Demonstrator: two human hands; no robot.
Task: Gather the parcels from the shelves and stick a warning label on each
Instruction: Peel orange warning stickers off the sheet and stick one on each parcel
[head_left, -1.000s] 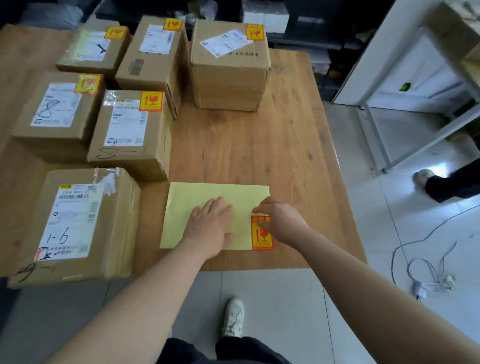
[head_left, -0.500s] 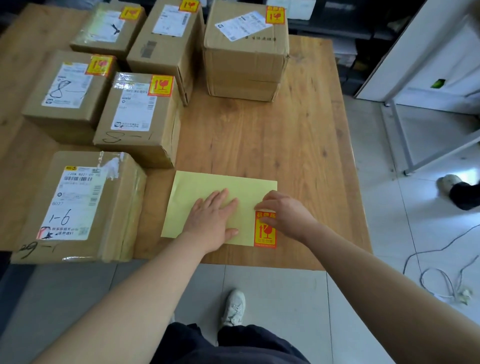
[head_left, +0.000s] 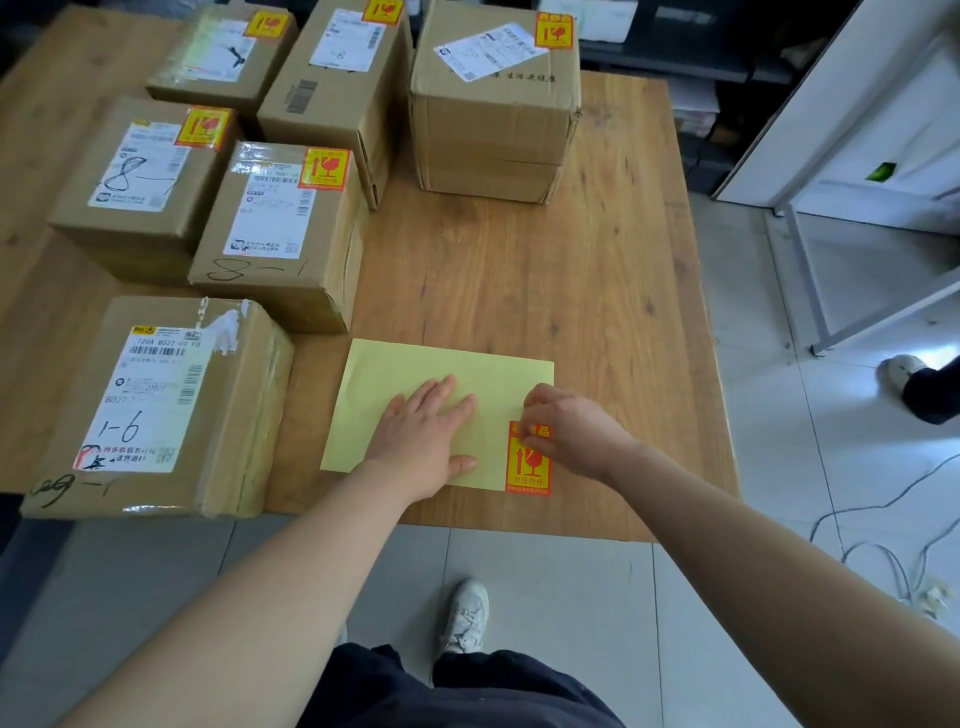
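A pale yellow backing sheet (head_left: 415, 364) lies near the front edge of the wooden table (head_left: 545, 270). My left hand (head_left: 423, 434) rests flat on it, fingers spread. One red and yellow warning label (head_left: 529, 465) sits at the sheet's lower right corner. My right hand (head_left: 566, 426) pinches that label's top edge with its fingertips. Several cardboard parcels stand on the table. The nearest one (head_left: 156, 410), marked "1-6", carries no warning label. The parcel behind it (head_left: 283, 234) and the big box at the back (head_left: 493, 98) each carry one.
Three more labelled parcels stand at the back left. A white shelf frame (head_left: 810, 291) stands right of the table. Another person's shoe (head_left: 906, 369) and loose cables (head_left: 883, 561) are on the tiled floor. My own shoe (head_left: 465, 616) is below the table edge.
The camera has tilted down and moved closer. My left hand stays flat on the sheet. My right hand's fingers have shifted onto the label's top edge.
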